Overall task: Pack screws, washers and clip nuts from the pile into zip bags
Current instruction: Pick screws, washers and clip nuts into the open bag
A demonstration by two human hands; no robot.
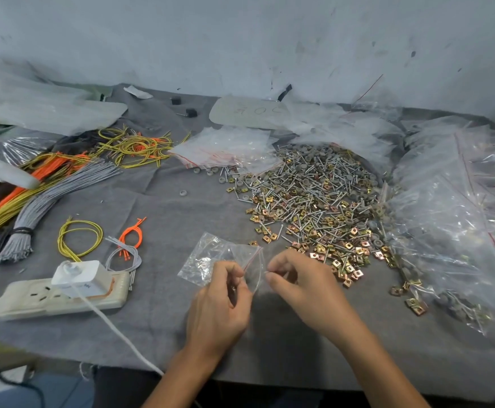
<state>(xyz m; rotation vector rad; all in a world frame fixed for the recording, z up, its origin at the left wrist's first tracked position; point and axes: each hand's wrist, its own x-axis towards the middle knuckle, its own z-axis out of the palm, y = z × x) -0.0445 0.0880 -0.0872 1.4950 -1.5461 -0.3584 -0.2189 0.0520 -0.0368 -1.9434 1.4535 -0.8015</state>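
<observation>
Fingers [272,278] of both hands are curled in tight, pinching the open mouth of a small bag [208,257] between them, left hand [219,301] and right hand [302,282] close together. From them, the bag trails off toward 11 o'clock on the cloth [167,201]. The pile [314,198] spreads at 1 o'clock, filled bags [461,219] at 3, and a power strip [34,301] at 9.

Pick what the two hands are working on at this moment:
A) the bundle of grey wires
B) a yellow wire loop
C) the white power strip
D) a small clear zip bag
D: the left hand and the right hand both pinch the small clear zip bag at its red-striped mouth, near the pile of hardware.
</observation>
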